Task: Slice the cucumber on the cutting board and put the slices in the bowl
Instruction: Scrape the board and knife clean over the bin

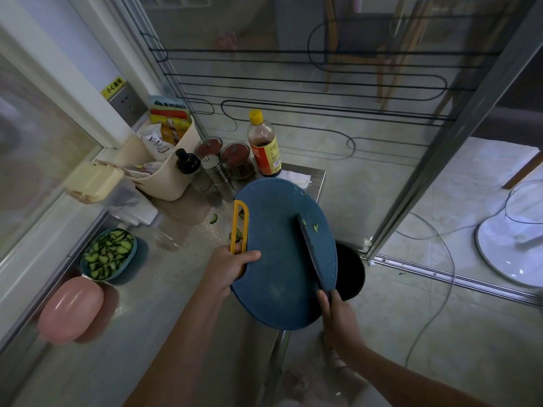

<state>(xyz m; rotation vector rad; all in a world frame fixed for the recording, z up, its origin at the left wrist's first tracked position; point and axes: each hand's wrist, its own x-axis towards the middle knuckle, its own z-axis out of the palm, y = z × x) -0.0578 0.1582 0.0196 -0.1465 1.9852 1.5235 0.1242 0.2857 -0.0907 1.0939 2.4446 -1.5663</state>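
Cucumber slices (107, 254) sit piled in the teal bowl (134, 252) at the left of the steel counter (182, 259), w/ a few stray slices (213, 218) on the counter by the board's yellow handle (239, 224) & small green bits (315, 227) beside the knife (311, 254). My L hand (232, 268) is clamped on the blue cutting board (279, 274) at that handle, thumb on top, board tilted & jutting past the counter edge over a black bin (354, 271). My R hand (338, 321) is wrapped round the knife's grip, blade against the board's face; a pink bowl (70, 309) sits near the teal one, and a sauce bottle (264, 145) & metal shaker (217, 174) stand at the back.
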